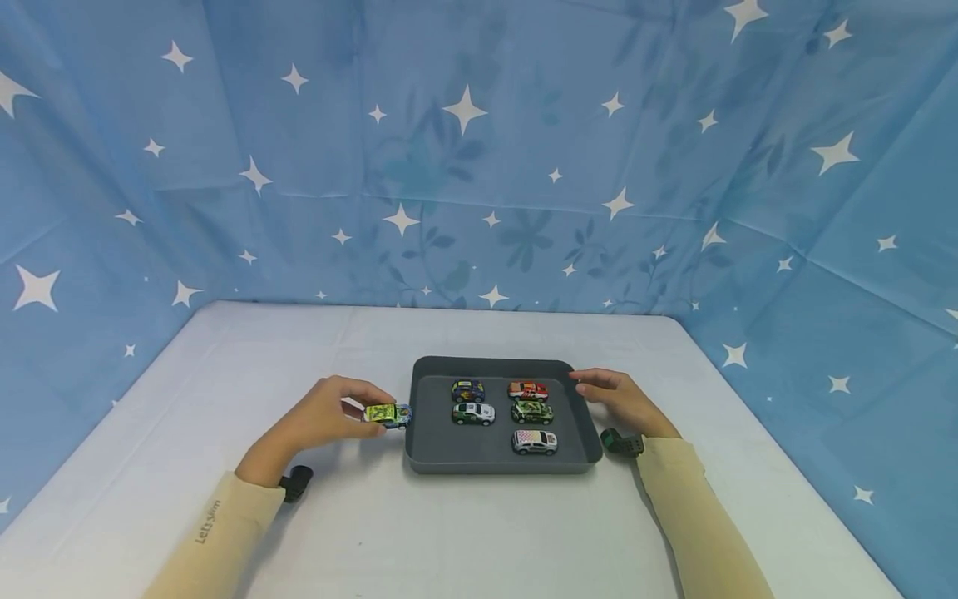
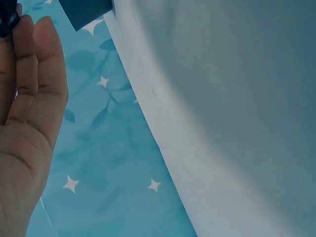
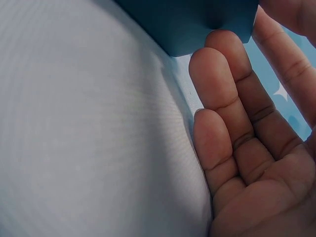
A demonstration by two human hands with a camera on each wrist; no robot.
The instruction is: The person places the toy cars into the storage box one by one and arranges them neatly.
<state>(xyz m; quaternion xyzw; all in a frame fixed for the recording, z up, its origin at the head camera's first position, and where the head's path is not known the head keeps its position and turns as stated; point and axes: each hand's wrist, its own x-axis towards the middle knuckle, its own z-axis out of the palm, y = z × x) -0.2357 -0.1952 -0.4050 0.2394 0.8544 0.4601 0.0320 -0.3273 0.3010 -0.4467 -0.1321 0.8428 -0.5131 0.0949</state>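
My left hand [image 1: 337,414] holds a yellow-green toy car [image 1: 385,414] with blue at one end between thumb and fingers. The car is beside the left wall of a dark grey tray [image 1: 441,456]. In the left wrist view, only a dark bit of the car [image 2: 9,19] shows at the fingertips. At the tray's upper right corner, my right hand [image 1: 619,401] touches the rim with its fingertips. Its fingers [image 3: 212,79] lie loosely extended against the tray's outer wall [image 3: 197,22] in the right wrist view.
Inside the tray sit a dark blue toy car [image 1: 467,391], a white-and-green one [image 1: 473,413], a red-orange one [image 1: 527,390], a green camouflage one [image 1: 532,412] and a white checkered one [image 1: 535,443]. A white table [image 1: 464,532] lies beneath; a blue starred curtain [image 1: 479,166] hangs behind.
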